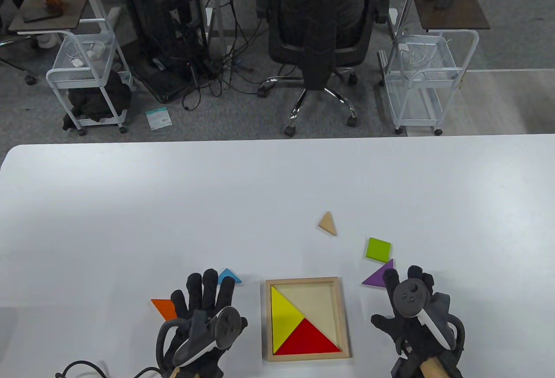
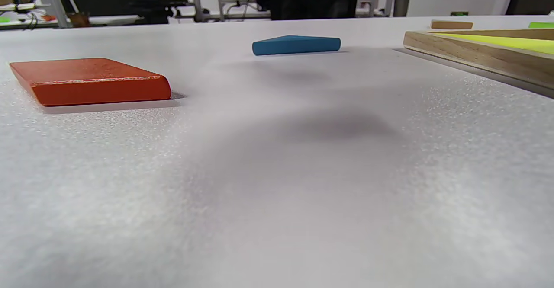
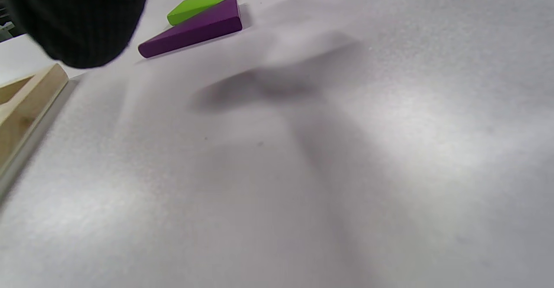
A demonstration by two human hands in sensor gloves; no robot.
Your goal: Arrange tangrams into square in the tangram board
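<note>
The wooden tangram board (image 1: 345, 317) lies near the table's front edge and holds a yellow triangle (image 1: 284, 315) and a red triangle (image 1: 308, 338). My left hand (image 1: 204, 304) lies flat and open left of the board, its fingers reaching toward the blue triangle (image 1: 228, 277) (image 2: 296, 44) and beside the orange piece (image 1: 163, 307) (image 2: 88, 80). My right hand (image 1: 407, 300) is spread open right of the board, fingertips at the purple triangle (image 1: 379, 276) (image 3: 192, 30). The green square (image 1: 378, 249) (image 3: 198, 5) and a tan triangle (image 1: 328, 223) lie farther back.
Beyond the table's far edge stand a black office chair (image 1: 323, 18), two white wire carts (image 1: 86, 78) (image 1: 427, 76) and a desk with tangled cables. The board's wooden rim (image 2: 476, 54) (image 3: 26, 102) shows in both wrist views.
</note>
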